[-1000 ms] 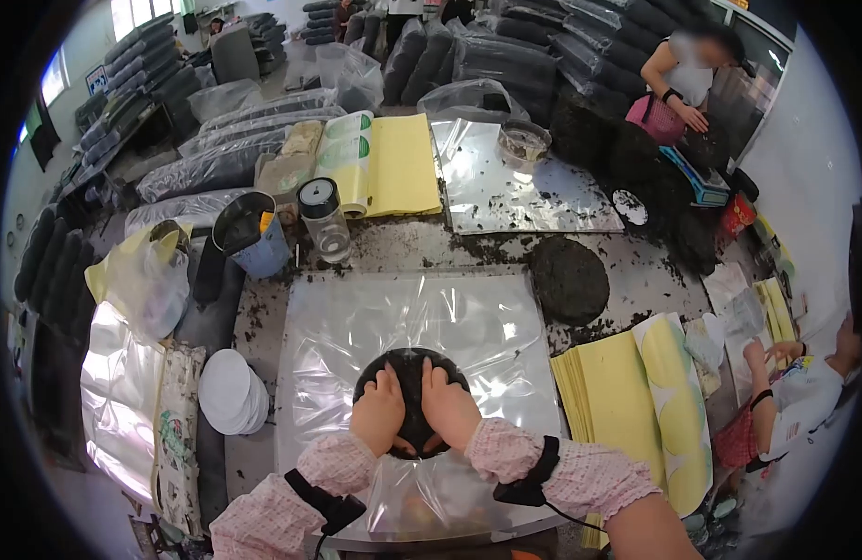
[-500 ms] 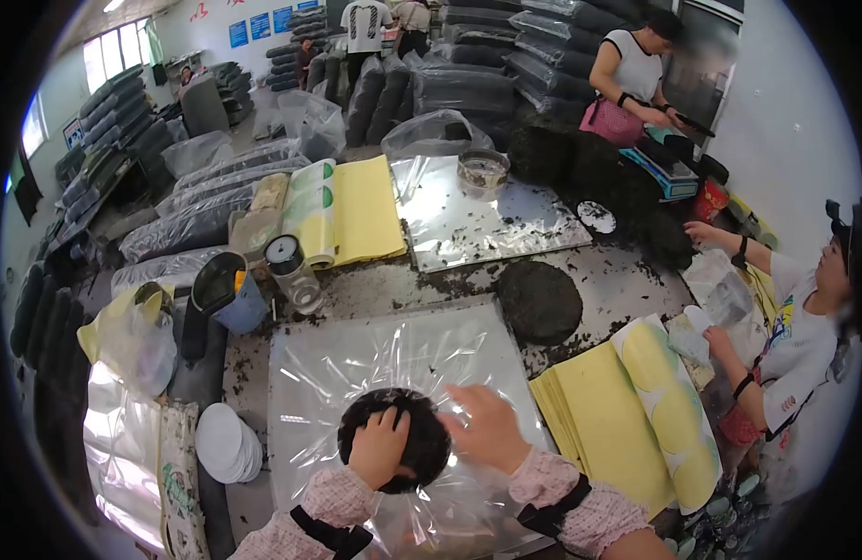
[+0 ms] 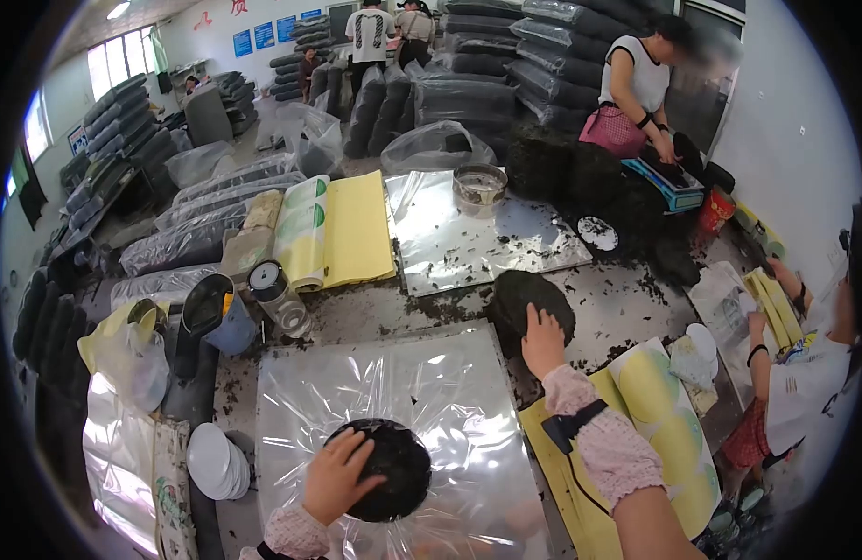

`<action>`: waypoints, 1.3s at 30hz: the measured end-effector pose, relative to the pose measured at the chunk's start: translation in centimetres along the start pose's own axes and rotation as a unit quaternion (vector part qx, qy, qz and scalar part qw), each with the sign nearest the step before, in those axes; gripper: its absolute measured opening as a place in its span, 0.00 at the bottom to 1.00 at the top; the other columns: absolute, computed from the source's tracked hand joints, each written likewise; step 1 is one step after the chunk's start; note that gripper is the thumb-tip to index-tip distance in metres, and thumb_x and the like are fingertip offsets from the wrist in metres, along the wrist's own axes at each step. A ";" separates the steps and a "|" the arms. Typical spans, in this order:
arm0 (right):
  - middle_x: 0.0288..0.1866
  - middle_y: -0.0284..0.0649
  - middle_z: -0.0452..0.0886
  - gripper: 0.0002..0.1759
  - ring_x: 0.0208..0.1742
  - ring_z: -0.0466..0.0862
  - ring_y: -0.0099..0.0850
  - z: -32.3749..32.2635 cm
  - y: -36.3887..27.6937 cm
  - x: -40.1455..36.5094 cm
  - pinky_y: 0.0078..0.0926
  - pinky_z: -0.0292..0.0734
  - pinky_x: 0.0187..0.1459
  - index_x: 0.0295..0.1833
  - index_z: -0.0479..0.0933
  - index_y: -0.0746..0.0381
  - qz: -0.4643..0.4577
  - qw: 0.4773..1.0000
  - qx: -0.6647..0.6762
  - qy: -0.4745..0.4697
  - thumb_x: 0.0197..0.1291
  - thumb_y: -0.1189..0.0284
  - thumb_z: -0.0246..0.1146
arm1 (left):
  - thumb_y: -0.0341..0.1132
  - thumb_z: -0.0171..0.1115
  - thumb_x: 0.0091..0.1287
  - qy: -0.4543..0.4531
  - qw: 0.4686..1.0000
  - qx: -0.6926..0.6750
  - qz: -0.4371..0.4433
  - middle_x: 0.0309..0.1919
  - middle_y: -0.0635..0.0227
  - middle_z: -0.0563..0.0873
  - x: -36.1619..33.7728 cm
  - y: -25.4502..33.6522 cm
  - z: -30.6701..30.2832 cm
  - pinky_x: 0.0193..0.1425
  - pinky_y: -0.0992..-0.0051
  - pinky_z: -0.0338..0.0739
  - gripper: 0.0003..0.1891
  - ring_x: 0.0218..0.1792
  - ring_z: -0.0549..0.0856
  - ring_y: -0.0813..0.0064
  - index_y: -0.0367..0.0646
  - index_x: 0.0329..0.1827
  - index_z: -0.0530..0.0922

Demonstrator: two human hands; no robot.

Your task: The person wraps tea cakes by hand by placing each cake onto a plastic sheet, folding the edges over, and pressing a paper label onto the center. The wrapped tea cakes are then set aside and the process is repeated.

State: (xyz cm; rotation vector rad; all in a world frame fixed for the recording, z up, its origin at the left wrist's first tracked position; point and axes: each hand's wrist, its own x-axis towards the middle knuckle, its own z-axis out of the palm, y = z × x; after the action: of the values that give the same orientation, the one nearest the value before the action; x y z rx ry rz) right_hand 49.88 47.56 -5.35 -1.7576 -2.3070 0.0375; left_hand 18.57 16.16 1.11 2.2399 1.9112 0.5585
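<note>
My left hand (image 3: 337, 476) rests with spread fingers on the left side of a round dark mass (image 3: 389, 471), which sits on clear plastic film (image 3: 468, 411) over a square board. To the upper right, my right hand (image 3: 544, 341) touches the lower edge of a second round dark cake (image 3: 529, 303), its fingers stretched out on it. Yellow sheets (image 3: 552, 457) lie beneath my right forearm, beside a strip with round green-yellow labels (image 3: 678, 429).
White discs (image 3: 216, 462), a blue bucket (image 3: 227, 322) and a lidded clear jar (image 3: 281, 303) stand left. Behind are a metal sheet (image 3: 487, 224), a glass ring (image 3: 479, 189) and dark heaps (image 3: 589, 187). Co-workers are at right (image 3: 795, 373) and back right (image 3: 636, 84).
My right hand has moved from beside the near dark mass up to the far cake. My left hand has shifted to the mass's left side, fingers more spread. The co-workers' arms have moved.
</note>
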 end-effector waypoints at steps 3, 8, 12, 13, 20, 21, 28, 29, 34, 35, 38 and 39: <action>0.75 0.55 0.64 0.44 0.75 0.64 0.57 -6.8 -4.8 -4.0 0.63 0.57 0.73 0.80 0.56 0.60 -0.117 0.989 0.060 0.074 0.59 0.73 0.65 | 0.44 0.73 0.61 0.107 0.979 -0.133 -0.111 0.57 0.53 0.81 -1.8 -1.9 0.7 0.62 0.59 0.76 0.29 0.60 0.79 0.49 0.40 0.63 0.77; 0.68 0.55 0.74 0.33 0.73 0.71 0.50 -11.0 -16.4 -17.1 0.69 0.56 0.72 0.72 0.70 0.61 -0.365 0.913 0.120 0.137 0.59 0.73 0.61 | 0.37 0.62 0.73 0.223 0.448 -0.853 -0.144 0.66 0.58 0.76 -1.7 -0.8 -2.0 0.71 0.63 0.69 0.27 0.66 0.76 0.57 0.41 0.73 0.69; 0.65 0.50 0.76 0.34 0.71 0.73 0.45 -10.3 -20.0 -22.1 0.64 0.59 0.73 0.71 0.72 0.60 -0.459 0.851 0.250 0.054 0.56 0.67 0.65 | 0.29 0.57 0.73 0.161 0.677 -0.666 -0.269 0.69 0.59 0.72 -2.2 -0.7 -3.5 0.71 0.69 0.68 0.26 0.66 0.74 0.67 0.38 0.75 0.66; 0.65 0.49 0.76 0.35 0.71 0.74 0.44 -10.9 -20.2 -22.5 0.62 0.59 0.73 0.71 0.72 0.60 -0.455 0.844 0.281 0.031 0.55 0.66 0.66 | 0.25 0.58 0.70 0.162 0.652 -0.690 -0.269 0.67 0.59 0.73 -2.2 0.1 -4.5 0.71 0.71 0.69 0.27 0.65 0.75 0.69 0.36 0.73 0.67; 0.71 0.52 0.71 0.47 0.75 0.68 0.50 -8.3 -19.1 -22.7 0.54 0.57 0.76 0.75 0.66 0.61 -0.457 0.806 0.351 -0.135 0.55 0.50 0.71 | 0.18 0.62 0.58 0.211 0.789 -0.540 -0.205 0.66 0.60 0.75 -4.5 -3.7 2.4 0.73 0.70 0.68 0.33 0.67 0.75 0.66 0.37 0.71 0.70; 0.75 0.56 0.66 0.48 0.78 0.64 0.54 -9.5 -19.5 -20.8 0.55 0.56 0.76 0.77 0.65 0.61 -0.448 0.831 0.318 -0.086 0.58 0.44 0.67 | 0.17 0.62 0.56 0.208 0.800 -0.525 -0.201 0.65 0.59 0.76 -4.8 -3.3 2.1 0.72 0.69 0.69 0.32 0.66 0.76 0.64 0.37 0.69 0.72; 0.80 0.58 0.59 0.46 0.83 0.51 0.52 -4.4 -21.9 -18.8 0.57 0.42 0.79 0.75 0.67 0.62 -0.466 0.859 0.153 -0.149 0.62 0.38 0.57 | 0.17 0.56 0.45 0.194 0.963 -0.070 -0.173 0.48 0.55 0.79 -0.3 -0.6 2.4 0.60 0.50 0.68 0.21 0.52 0.76 0.48 0.39 0.46 0.77; 0.80 0.58 0.58 0.46 0.83 0.51 0.52 -4.1 -21.9 -18.8 0.57 0.42 0.79 0.74 0.67 0.63 -0.467 0.859 0.134 -0.159 0.63 0.38 0.57 | 0.20 0.58 0.47 0.131 0.978 -0.023 -0.161 0.51 0.54 0.79 -0.2 -0.2 2.1 0.63 0.50 0.67 0.21 0.55 0.76 0.49 0.38 0.48 0.78; 0.77 0.58 0.63 0.40 0.82 0.53 0.55 -2.3 -21.8 -19.1 0.61 0.40 0.80 0.70 0.72 0.65 -0.457 0.872 0.124 -0.124 0.62 0.46 0.61 | 0.35 0.59 0.61 -0.030 0.985 0.026 0.167 0.70 0.56 0.73 0.6 -0.3 1.3 0.76 0.54 0.60 0.31 0.72 0.70 0.55 0.35 0.70 0.72; 0.76 0.58 0.64 0.39 0.81 0.54 0.56 -2.0 -21.5 -19.4 0.62 0.41 0.79 0.70 0.72 0.65 -0.453 0.871 0.093 -0.168 0.62 0.47 0.61 | 0.36 0.58 0.62 -0.039 0.985 0.056 0.159 0.71 0.57 0.73 0.8 0.0 1.8 0.76 0.54 0.61 0.31 0.73 0.70 0.56 0.35 0.71 0.70; 0.73 0.58 0.68 0.36 0.78 0.60 0.57 -0.8 -21.7 -19.5 0.62 0.45 0.78 0.70 0.72 0.64 -0.442 0.850 -0.003 -0.285 0.62 0.52 0.61 | 0.38 0.57 0.66 -0.065 0.986 0.064 0.136 0.71 0.59 0.72 1.3 -1.0 3.5 0.77 0.54 0.59 0.32 0.72 0.70 0.59 0.39 0.74 0.67; 0.72 0.57 0.70 0.36 0.77 0.62 0.57 -0.2 -22.2 -19.4 0.62 0.47 0.77 0.71 0.72 0.63 -0.442 0.836 -0.046 -0.323 0.62 0.53 0.61 | 0.38 0.56 0.66 -0.066 0.988 0.047 0.128 0.71 0.59 0.72 1.3 -1.2 4.0 0.77 0.53 0.58 0.31 0.72 0.70 0.60 0.39 0.74 0.68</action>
State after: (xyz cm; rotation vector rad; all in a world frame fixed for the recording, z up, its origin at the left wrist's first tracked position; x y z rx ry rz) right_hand 33.72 22.94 -4.90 -0.5492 -3.4278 0.4104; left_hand 19.13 18.14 -2.74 2.5319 1.6319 0.3455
